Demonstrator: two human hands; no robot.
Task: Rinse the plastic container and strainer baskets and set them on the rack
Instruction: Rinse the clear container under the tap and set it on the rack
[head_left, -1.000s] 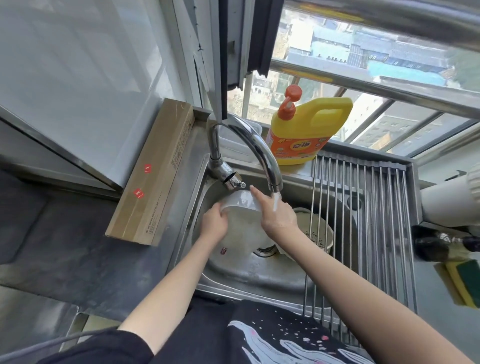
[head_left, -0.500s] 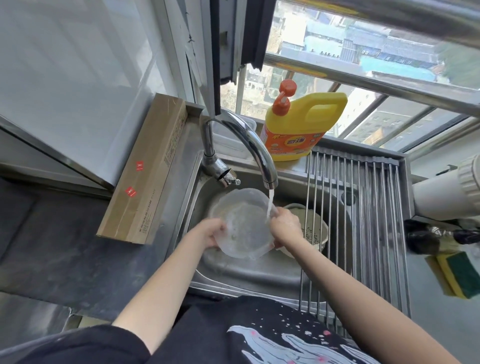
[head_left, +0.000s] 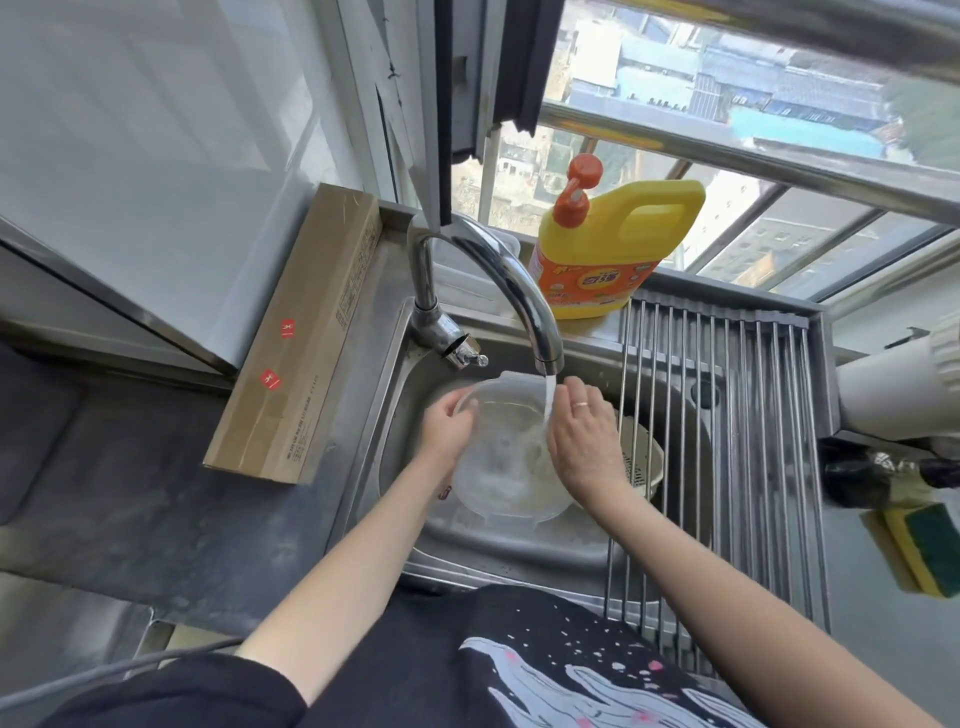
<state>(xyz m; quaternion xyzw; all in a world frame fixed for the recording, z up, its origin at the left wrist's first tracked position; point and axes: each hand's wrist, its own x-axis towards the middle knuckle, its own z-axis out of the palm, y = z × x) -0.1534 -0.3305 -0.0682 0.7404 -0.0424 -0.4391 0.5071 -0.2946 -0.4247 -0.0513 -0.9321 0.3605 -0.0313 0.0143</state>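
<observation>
A clear plastic container is held over the steel sink, under the water running from the curved tap. My left hand grips its left rim. On its right rim lies my right hand, fingers pointing up beside the stream; how it holds the rim is hidden. A cream strainer basket lies in the sink behind my right hand, partly hidden. The roll-up steel rack covers the sink's right side.
A yellow detergent bottle stands on the ledge behind the tap. A long cardboard box lies on the counter left of the sink. A yellow-green sponge and a white pipe sit to the right of the rack.
The container has turned from tilted up toward me to opening upward, and it now catches the stream. My right hand has shifted up along its right rim beside the water.
</observation>
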